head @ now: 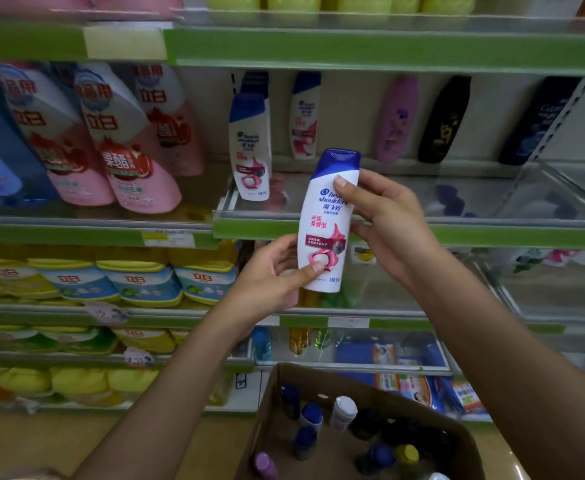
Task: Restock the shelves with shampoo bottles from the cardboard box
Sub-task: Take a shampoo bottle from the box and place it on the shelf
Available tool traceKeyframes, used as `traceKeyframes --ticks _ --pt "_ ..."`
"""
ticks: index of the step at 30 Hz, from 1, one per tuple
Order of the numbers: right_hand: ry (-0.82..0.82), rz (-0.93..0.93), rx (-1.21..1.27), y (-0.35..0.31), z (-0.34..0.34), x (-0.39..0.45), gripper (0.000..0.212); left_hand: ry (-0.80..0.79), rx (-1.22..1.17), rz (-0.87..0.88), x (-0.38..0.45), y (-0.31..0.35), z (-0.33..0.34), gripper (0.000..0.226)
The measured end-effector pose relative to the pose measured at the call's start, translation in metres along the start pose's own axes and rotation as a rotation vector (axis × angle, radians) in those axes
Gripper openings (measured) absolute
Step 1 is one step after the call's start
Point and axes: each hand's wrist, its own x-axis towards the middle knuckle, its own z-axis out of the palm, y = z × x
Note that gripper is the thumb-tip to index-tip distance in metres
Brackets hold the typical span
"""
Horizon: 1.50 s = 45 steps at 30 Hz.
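Before the shelf point(405, 233), shampoo bottle point(325, 230) between both hands point(322, 244)

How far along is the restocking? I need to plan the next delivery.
Partly done: two matching white bottles already stand on the shelf. In hand: both hands, left and right, hold a shampoo bottle in front of it. Left: several bottles remain in the cardboard box.
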Motion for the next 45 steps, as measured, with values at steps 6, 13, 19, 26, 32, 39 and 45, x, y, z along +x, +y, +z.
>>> traceKeyframes --ticks 6,13,19,26,32,39,45 --pt "-0.058 -0.015 0.0 0.0 0.016 0.029 0.036 0.05 0.104 0.017 0.016 -0.003 -0.02 0.063" --pt "-0.114 -0.031 0.035 0.002 0.027 0.052 0.037 0.152 0.059 0.051 0.029 0.005 -0.03 0.037" --pt "-0.152 -0.094 0.051 0.0 0.055 0.07 0.036 0.313 0.145 0.19 0.048 0.014 -0.054 0.037" --pt "-0.104 -0.184 -0.003 0.003 0.097 0.099 0.034 0.414 0.296 0.258 0.083 0.013 -0.094 0.037" --pt "-0.028 -0.221 -0.153 0.022 0.102 0.115 0.035 0.463 0.404 0.243 0.096 0.004 -0.101 0.038" --pt "0.125 -0.316 -0.322 0.033 0.101 0.115 0.038 0.454 0.534 0.265 0.1 -0.004 -0.103 0.035" --pt "0.148 -0.379 -0.37 0.032 0.1 0.119 0.034 0.453 0.562 0.243 0.104 -0.002 -0.099 0.032"
